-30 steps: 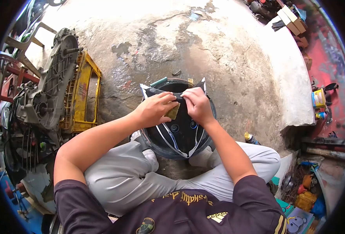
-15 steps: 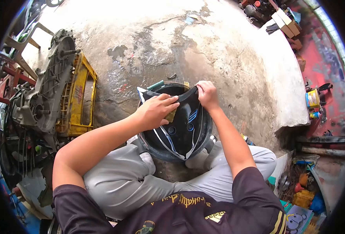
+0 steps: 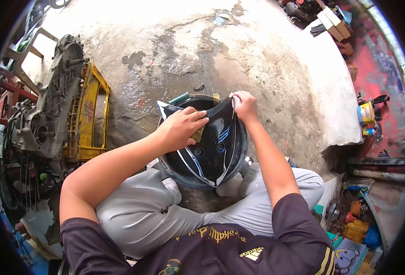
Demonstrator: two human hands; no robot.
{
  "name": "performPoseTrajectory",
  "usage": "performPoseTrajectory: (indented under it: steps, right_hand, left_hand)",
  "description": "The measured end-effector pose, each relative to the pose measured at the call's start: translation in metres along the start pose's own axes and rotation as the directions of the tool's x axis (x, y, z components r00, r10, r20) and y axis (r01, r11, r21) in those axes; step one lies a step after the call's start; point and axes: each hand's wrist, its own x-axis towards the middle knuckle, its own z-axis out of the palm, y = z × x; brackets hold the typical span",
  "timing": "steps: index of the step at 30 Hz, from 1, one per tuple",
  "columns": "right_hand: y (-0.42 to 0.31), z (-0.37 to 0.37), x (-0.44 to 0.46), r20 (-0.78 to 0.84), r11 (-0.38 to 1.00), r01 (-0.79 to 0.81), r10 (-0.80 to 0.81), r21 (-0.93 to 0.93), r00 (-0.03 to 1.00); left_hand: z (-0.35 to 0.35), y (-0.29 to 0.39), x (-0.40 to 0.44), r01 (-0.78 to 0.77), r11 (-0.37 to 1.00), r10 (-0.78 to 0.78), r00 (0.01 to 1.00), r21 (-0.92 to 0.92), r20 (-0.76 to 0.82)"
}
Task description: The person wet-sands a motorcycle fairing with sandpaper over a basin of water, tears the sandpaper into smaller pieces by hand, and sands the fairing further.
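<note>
Holds a glossy black V-shaped panel (image 3: 215, 134) over a round black tub (image 3: 241, 158), at the centre of the frame. With the right hand (image 3: 245, 107), pinches the panel's upper right tip between closed thumb and fingers. With the left hand (image 3: 182, 129), part-curled, grips a yellowish pad (image 3: 198, 134) against the panel's left side. At left, shows a yellow crate (image 3: 87, 123).
</note>
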Motion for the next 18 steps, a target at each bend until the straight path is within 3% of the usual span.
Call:
performPoseTrajectory:
  steps: [6, 9, 14, 18]
  right_hand:
    - [-0.016, 0.002, -0.009, -0.031, 0.978, 0.208, -0.209, -0.018, 0.977]
    - [-0.002, 0.006, 0.0, -0.026, 0.998, 0.056, -0.056, 0.003, 0.998]
    - [-0.009, 0.011, -0.005, -0.018, 0.982, 0.185, -0.184, 0.043, 0.983]
    - [-0.003, 0.01, -0.003, -0.05, 0.999, 0.054, -0.054, 0.007, 0.997]
  left_hand:
    - [-0.002, 0.005, 0.004, 0.053, 0.998, -0.053, 0.998, 0.016, 0.042]
    - [-0.005, 0.006, 0.007, 0.052, 0.998, -0.055, 0.996, 0.046, 0.068]
    - [-0.004, 0.006, 0.011, 0.064, 0.997, -0.066, 0.995, 0.037, 0.071]
    - [-0.009, 0.007, 0.016, 0.066, 0.997, -0.07, 0.992, 0.035, 0.104]
